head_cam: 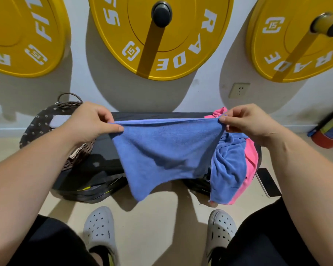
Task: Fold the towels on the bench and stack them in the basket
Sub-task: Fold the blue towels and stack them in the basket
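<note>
A blue towel (161, 150) hangs spread in the air above the black bench (104, 156). My left hand (90, 121) pinches its upper left corner and my right hand (246, 121) pinches its upper right corner. A second blue towel (229, 166) lies crumpled on the bench's right end, draped over a pink towel (251, 156). The wicker basket (46, 123) with a dark patterned lining stands at the bench's left end, partly hidden by my left arm, with a grey folded cloth (61, 120) inside.
Three yellow weight plates (161, 35) hang on pegs on the white wall behind the bench. A red and blue object (329, 131) lies on the floor at the right. A dark phone (269, 182) rests right of the bench. My feet in grey clogs (100, 229) stand below.
</note>
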